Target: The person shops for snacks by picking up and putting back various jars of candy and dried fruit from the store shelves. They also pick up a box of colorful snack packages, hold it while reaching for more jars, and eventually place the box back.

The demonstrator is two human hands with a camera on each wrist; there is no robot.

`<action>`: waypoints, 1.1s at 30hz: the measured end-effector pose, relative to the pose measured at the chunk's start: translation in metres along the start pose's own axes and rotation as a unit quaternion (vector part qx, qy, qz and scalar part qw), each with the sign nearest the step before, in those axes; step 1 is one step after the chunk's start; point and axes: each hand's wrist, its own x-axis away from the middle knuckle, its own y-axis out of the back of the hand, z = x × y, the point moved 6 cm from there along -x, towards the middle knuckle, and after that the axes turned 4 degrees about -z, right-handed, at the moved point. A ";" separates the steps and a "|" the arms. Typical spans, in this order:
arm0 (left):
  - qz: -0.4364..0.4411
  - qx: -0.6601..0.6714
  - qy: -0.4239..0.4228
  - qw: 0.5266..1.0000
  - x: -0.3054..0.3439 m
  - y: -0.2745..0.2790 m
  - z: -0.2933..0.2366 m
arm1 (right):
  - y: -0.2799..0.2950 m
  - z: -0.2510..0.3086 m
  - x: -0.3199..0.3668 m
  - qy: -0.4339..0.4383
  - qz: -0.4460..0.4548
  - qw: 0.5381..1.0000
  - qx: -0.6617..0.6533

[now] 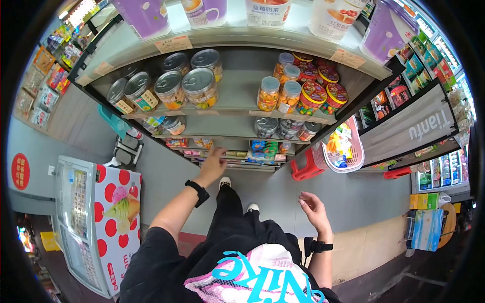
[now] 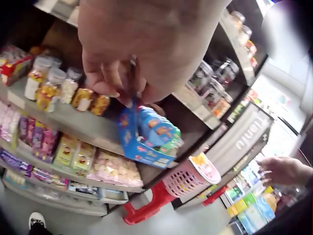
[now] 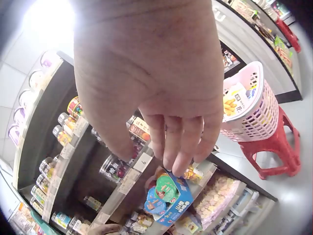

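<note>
My left hand [image 1: 214,162] reaches out over the lower shelves, its fingers loosely bent. In the left wrist view that hand [image 2: 132,63] appears above a blue box [image 2: 146,152] of blue and green packs; a thin dark strip shows between its fingers, and whether it touches this strip is unclear. The same box [image 3: 177,208] stands on a shelf in the right wrist view, below the fingertips of my right hand [image 3: 156,98]. From the head view, my right hand [image 1: 315,211] hangs in the air to the right, fingers relaxed, holding nothing.
Lidded cans [image 1: 199,88] and small jars [image 1: 268,93] fill parts of the upper shelf. A pink basket [image 1: 353,156] with packets sits on a red stool [image 1: 303,169] at the shelf's right. A freezer [image 1: 83,202] stands on the left.
</note>
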 end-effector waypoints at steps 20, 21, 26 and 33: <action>0.048 -0.198 0.093 0.974 -0.065 -0.006 0.168 | 0.000 0.001 0.008 -0.049 -0.010 0.998 0.033; 0.049 -0.197 0.093 0.975 -0.066 -0.009 0.174 | -0.001 0.002 0.008 -0.048 -0.009 0.998 0.032; 0.045 -0.161 0.127 0.978 -0.070 -0.012 0.186 | -0.004 0.001 0.005 -0.059 -0.006 0.998 0.037; -0.115 -0.055 0.127 0.984 -0.046 0.023 0.120 | -0.006 0.005 0.000 -0.063 0.005 0.997 0.049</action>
